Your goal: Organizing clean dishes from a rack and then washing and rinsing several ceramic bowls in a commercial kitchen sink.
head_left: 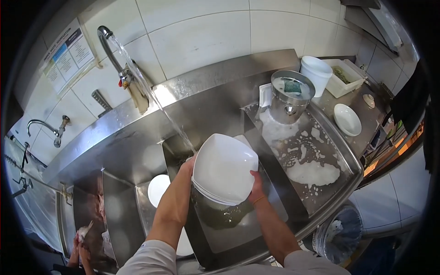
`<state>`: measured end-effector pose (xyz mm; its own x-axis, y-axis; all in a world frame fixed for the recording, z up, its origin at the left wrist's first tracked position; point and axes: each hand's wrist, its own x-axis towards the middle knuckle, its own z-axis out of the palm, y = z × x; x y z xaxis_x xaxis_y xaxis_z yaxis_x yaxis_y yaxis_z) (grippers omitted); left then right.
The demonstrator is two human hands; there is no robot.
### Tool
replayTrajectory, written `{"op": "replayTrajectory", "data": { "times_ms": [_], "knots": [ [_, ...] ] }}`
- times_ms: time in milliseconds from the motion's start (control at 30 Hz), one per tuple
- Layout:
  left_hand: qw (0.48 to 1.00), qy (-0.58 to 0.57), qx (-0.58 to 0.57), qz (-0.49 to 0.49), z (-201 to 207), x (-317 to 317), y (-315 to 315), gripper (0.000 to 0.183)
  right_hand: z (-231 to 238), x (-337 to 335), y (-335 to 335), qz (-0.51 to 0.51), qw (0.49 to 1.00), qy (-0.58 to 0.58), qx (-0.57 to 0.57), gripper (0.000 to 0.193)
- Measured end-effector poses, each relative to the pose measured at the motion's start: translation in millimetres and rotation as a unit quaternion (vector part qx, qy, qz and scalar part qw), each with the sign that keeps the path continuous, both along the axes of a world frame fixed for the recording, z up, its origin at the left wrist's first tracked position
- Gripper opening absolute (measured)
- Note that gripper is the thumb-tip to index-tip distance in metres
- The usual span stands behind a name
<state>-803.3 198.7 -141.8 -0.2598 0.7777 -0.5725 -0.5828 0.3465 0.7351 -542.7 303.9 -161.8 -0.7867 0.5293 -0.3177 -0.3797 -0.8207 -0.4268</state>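
Between my two hands is a stack of several white, square, round-cornered plates [224, 169], held above a steel sink basin [275, 201] with some murky water at its bottom. My left hand [188, 166] is closed on the stack's left edge, its fingers partly hidden behind the plates. On the right edge, my right hand [257, 187] grips the stack with the thumb at the rim. From the tap [106, 34] a stream of water [172, 120] falls just beside my left hand. The top plate is tilted and looks bare.
Right of the basin, a foamy drainboard [316, 156] carries a steel pot [291, 98] of suds with a green scouring pad [292, 86]. Beyond stand a white bucket [316, 73], a tub [343, 78] and a white bowl [347, 120]. Another person's hands [80, 250] work at the far-left basin.
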Motion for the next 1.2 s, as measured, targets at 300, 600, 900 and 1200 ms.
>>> {"op": "replayTrajectory", "data": {
  "times_ms": [300, 600, 900, 1200],
  "knots": [
    [0.809, 0.531, 0.055, -0.245, 34.9, -48.7, 28.1, 0.056, 0.4, -49.3, 0.0, -0.018, 0.996, -0.029, -0.084, 0.056],
    [0.999, -0.019, -0.033, 0.021, -13.6, -56.3, -17.0, 0.064, -23.1, -64.2, 4.5, 0.062, 0.992, -0.099, -0.039, 0.052],
    [0.981, 0.143, 0.016, 0.127, 57.8, 68.4, -99.1, 0.067, 20.7, -2.6, -19.5, 0.153, 0.974, -0.165, 0.029, 0.049],
    [0.945, 0.039, 0.153, 0.286, 71.2, 188.7, -165.6, 0.069, 11.7, 78.1, -41.6, 0.287, 0.938, -0.179, -0.068, 0.047]
  ]
}}
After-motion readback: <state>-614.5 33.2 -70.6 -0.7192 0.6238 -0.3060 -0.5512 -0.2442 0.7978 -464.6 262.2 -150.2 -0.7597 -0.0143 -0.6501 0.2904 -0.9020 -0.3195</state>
